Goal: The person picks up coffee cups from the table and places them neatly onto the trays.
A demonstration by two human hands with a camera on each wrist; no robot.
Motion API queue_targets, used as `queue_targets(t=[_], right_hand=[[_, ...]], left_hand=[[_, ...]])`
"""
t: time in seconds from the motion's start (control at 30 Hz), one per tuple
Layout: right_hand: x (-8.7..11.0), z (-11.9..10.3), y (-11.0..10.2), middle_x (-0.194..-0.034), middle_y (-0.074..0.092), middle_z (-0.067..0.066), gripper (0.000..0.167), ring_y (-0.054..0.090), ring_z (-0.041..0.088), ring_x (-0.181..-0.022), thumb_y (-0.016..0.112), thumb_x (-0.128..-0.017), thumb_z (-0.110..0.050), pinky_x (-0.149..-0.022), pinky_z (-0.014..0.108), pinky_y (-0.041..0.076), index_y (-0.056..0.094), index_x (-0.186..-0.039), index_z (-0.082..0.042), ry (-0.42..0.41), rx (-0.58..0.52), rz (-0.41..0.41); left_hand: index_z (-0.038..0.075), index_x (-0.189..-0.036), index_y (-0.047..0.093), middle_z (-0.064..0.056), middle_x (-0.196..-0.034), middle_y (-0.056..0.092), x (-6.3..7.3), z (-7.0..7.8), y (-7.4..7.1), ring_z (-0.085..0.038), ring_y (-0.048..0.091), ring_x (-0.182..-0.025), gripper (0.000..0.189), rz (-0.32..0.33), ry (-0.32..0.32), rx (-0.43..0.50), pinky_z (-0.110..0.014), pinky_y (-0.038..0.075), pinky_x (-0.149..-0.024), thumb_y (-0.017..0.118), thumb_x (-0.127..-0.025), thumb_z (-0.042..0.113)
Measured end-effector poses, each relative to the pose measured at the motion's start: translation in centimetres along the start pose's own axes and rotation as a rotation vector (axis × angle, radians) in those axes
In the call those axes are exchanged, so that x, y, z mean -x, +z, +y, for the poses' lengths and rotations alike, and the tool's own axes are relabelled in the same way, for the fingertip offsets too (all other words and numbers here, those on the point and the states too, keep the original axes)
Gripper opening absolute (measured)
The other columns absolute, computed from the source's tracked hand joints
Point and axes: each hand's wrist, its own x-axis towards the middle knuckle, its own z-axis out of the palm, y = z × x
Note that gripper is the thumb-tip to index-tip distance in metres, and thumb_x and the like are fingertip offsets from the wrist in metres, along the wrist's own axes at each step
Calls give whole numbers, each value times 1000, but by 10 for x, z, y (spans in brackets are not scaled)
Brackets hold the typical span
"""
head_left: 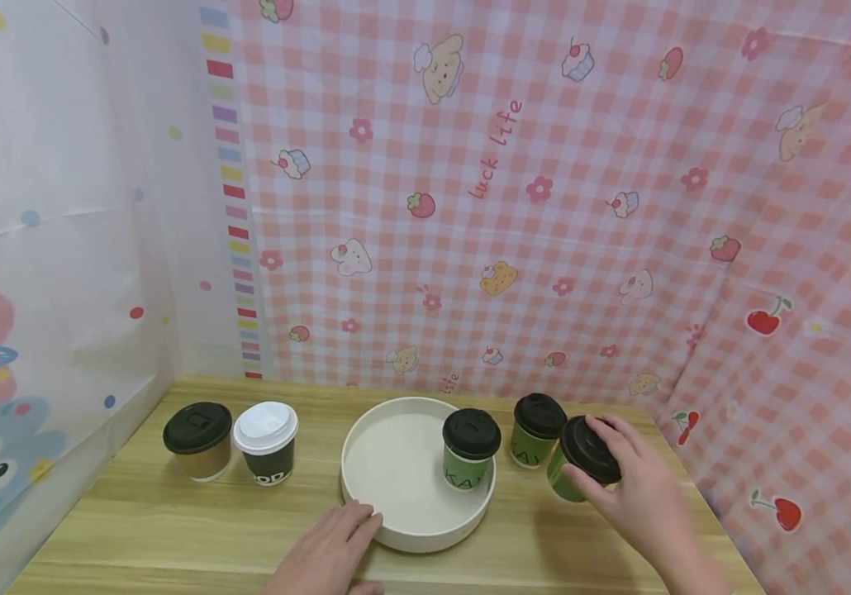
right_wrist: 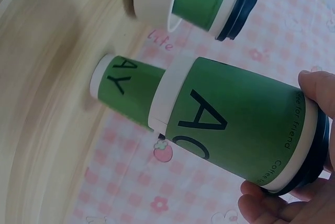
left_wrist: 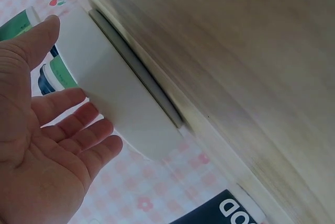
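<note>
My right hand (head_left: pixel 644 487) grips a large green paper cup (right_wrist: pixel 235 122) around its black lid. In the right wrist view the cup is tilted and appears lifted off the table. Just behind it a smaller green cup with a black lid (head_left: pixel 537 430) stands on the table. Another green cup (head_left: pixel 468 450) stands inside a round white tray (head_left: pixel 354 487), near its right wall. At the tray's front left, my left hand (head_left: pixel 332 545) has its fingertips at the rim. Its fingers (left_wrist: pixel 94 140) are loosely bent around nothing, beside the tray's outer wall.
On the left side of the wooden table (head_left: pixel 195 537) stand a brown cup with a black lid (head_left: pixel 202 446) and a dark cup with a white lid (head_left: pixel 268 446). Patterned pink cloth (head_left: pixel 470 248) hangs behind and on the right, white cloth (head_left: pixel 83 264) on the left.
</note>
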Motion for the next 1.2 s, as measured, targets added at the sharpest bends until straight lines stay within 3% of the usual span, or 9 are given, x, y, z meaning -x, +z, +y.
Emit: queue_targets(t=[0.57,1.2], right_hand=[[1,-24,10,-139,68,21,73,71,47,-115,98,-75,-32,-85,63,63,69,-138,-10,-53,-11,10],[4,-43,26,-138,69,19,74,72,44,-118,97,-74,-38,-87,63,63,70,-139,-16,-73,-26,1]], left_hand=[[2,-141,63,-12,-140,62,-1,1,-1,-31,62,-132,74,-44,-25,21,-49,55,-113,85,-87,48],[2,-139,64,-10,-138,61,0,1,1,-30,63,-129,75,-6,1,-10,-46,57,-110,84,-86,51]])
